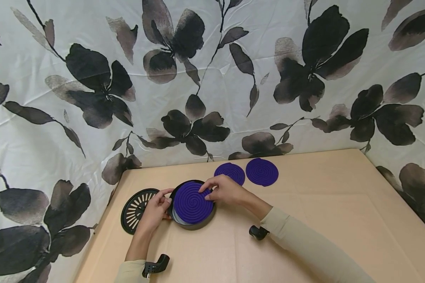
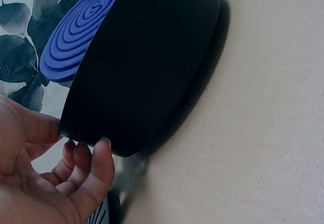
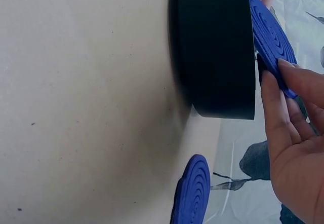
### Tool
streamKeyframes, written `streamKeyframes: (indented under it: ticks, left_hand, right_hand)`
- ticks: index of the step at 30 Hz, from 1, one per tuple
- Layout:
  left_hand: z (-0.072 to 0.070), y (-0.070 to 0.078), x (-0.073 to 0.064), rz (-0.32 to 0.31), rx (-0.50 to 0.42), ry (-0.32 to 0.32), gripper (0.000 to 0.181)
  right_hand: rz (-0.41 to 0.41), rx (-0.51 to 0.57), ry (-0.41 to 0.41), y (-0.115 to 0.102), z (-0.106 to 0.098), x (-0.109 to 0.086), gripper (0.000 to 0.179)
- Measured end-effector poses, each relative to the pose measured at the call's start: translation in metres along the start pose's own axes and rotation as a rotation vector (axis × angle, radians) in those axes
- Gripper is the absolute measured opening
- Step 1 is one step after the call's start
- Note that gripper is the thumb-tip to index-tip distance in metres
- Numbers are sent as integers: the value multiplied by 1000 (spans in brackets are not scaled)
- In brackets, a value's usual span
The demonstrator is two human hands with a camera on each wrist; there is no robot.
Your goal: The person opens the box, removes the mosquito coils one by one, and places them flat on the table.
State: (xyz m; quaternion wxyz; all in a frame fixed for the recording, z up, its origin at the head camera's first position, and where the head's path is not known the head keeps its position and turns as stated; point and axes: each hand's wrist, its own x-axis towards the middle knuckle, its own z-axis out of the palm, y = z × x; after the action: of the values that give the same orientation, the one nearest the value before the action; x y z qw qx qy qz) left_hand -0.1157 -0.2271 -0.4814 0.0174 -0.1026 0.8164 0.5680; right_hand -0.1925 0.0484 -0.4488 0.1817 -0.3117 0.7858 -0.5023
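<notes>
Head view faces forward-down; wrist views close (sharing black container (image 2: 136, 67))

Below centre were three spiral coasters (image 1: 262, 172), one round holder (image 1: 197, 226), one slotted disc (image 1: 134, 212), two hands (image 1: 153, 212), two wrist cameras (image 1: 258, 232).

A round purple coaster (image 1: 191, 204) with spiral ridges, pinched in the right hand (image 1: 224, 190), tilts over the mouth of a round black box (image 2: 139, 67) that the left hand (image 1: 154, 210) holds by its side, toward the table's (image 1: 315, 212) far left corner; a second coaster (image 1: 229, 170) and third coaster (image 1: 262, 171) lie flat by the far edge, a slotted black disc (image 1: 136, 213) near the left edge
</notes>
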Motion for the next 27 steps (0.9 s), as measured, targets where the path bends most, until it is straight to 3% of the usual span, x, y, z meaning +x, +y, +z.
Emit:
streamKeyframes:
  ticks: [19, 27]
  left_hand:
    - [1, 4, -5, 1, -22, 3, 37]
    - [1, 5, -5, 0, -30, 6, 37]
  right_hand:
    - [-3, 217, 37, 1, -21, -11, 31]
    - [-17, 243, 36, 5, -36, -24, 29]
